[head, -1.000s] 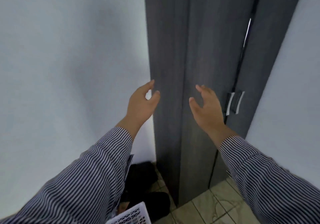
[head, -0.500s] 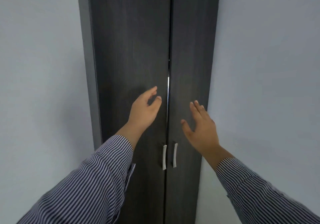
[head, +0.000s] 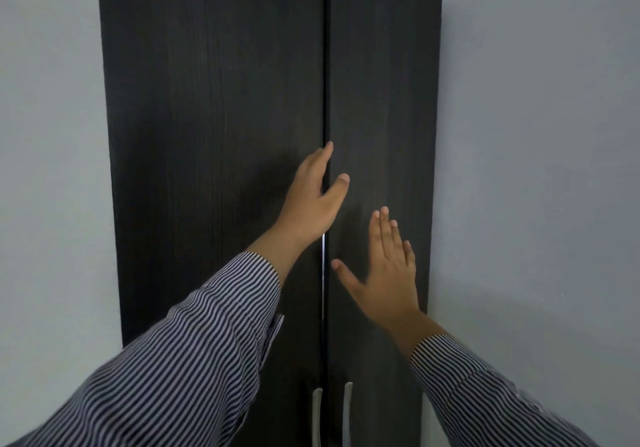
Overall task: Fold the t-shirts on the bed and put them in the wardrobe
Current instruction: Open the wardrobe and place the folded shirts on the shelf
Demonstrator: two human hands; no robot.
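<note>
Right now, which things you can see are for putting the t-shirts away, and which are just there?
For the job:
- wardrobe, both dark doors nearly shut
- two pale door handles, low down
- left hand, fingers straight, at the seam between the doors
- right hand, fingers spread in front of the right door

Just there:
- grey wall
- striped sleeves

Pale grey-blue walls (head: 536, 135) are meeting in a corner and filling both sides of the view. Soft, even light is falling on them, and a faint shadow is lying low on the right.
</note>
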